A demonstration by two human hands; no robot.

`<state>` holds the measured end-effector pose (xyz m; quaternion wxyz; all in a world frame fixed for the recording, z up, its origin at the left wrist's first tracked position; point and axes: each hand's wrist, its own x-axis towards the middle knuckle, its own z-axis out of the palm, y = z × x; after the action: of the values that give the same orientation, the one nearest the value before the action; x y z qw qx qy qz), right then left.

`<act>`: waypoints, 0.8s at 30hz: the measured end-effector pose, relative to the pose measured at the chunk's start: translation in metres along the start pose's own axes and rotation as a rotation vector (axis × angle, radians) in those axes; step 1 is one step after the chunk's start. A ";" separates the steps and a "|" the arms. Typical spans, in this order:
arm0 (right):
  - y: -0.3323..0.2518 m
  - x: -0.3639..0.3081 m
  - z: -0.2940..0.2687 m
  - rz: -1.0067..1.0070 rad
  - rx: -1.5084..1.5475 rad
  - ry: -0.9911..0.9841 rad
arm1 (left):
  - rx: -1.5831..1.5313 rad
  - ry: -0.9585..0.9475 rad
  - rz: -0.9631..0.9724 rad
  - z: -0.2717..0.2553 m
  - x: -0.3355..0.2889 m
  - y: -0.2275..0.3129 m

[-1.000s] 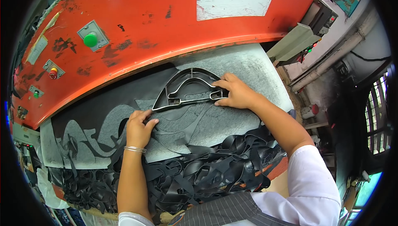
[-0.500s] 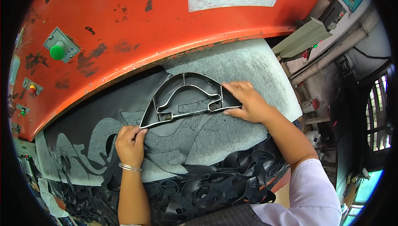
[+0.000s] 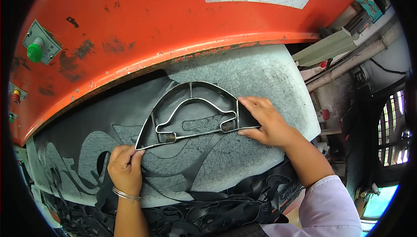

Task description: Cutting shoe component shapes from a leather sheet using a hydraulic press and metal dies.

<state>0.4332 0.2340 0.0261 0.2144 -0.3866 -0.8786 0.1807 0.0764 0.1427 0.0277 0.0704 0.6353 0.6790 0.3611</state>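
Observation:
A half-moon steel cutting die (image 3: 191, 90) with an inner curved blade rests over a black sheet (image 3: 130, 102) that looks like leather. Its left tip is pinched between the thumb and fingers of my left hand (image 3: 124, 167), which wears silvery bangles at the wrist. At the right end, my right hand (image 3: 270, 124) grips the die with the thumb on the near edge and fingers on the far edge. Curved cut-outs in the sheet expose the worn pale grey board (image 3: 256, 69) beneath. Part of the die's right end is hidden by my right hand.
Beyond the board looms an orange machine body (image 3: 173, 19) with a green push button (image 3: 34, 52) and a red knob (image 3: 16, 97). Black offcuts (image 3: 208, 217) heap along the near edge. A grey metal bracket (image 3: 323, 48) and a pipe (image 3: 347, 65) are at the right.
The view has shifted, so the machine's buttons sit farther left. Both hands keep their hold on the die's ends; its position over the cut-outs looks nearly the same.

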 end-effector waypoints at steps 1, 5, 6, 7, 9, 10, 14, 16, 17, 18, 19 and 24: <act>-0.001 0.001 -0.001 0.007 -0.002 -0.002 | -0.005 -0.003 -0.004 0.001 0.001 -0.001; -0.001 0.005 0.000 0.000 -0.007 0.010 | -0.016 0.008 0.016 0.002 0.005 -0.004; -0.001 0.004 0.000 0.002 -0.012 0.012 | -0.010 0.012 0.020 0.003 0.005 -0.005; 0.000 0.003 0.000 0.005 -0.017 0.014 | -0.005 0.017 0.025 0.004 0.004 -0.005; 0.001 0.000 0.001 0.000 -0.020 0.006 | 0.000 0.009 0.040 0.006 0.001 -0.005; 0.002 -0.001 0.001 -0.006 -0.023 0.007 | -0.004 0.005 0.028 0.006 -0.001 -0.005; 0.004 0.001 0.005 -0.034 -0.002 0.034 | -0.029 -0.012 -0.005 0.004 0.000 -0.002; 0.004 0.004 0.005 -0.051 0.016 0.035 | -0.023 -0.005 -0.016 0.002 0.000 -0.003; 0.002 0.005 0.005 -0.055 0.023 0.035 | -0.020 0.004 -0.028 0.000 -0.001 -0.003; 0.001 0.006 0.004 -0.041 0.018 0.031 | -0.013 0.006 -0.030 -0.001 -0.001 -0.002; -0.002 0.008 0.005 -0.030 0.023 0.025 | -0.006 0.002 -0.014 -0.003 0.000 -0.002; -0.008 0.001 -0.004 0.023 -0.005 0.004 | -0.003 0.023 0.027 0.003 -0.001 -0.001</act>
<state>0.4295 0.2296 0.0333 0.2130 -0.3975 -0.8741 0.1802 0.0774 0.1430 0.0241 0.0588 0.6401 0.6706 0.3703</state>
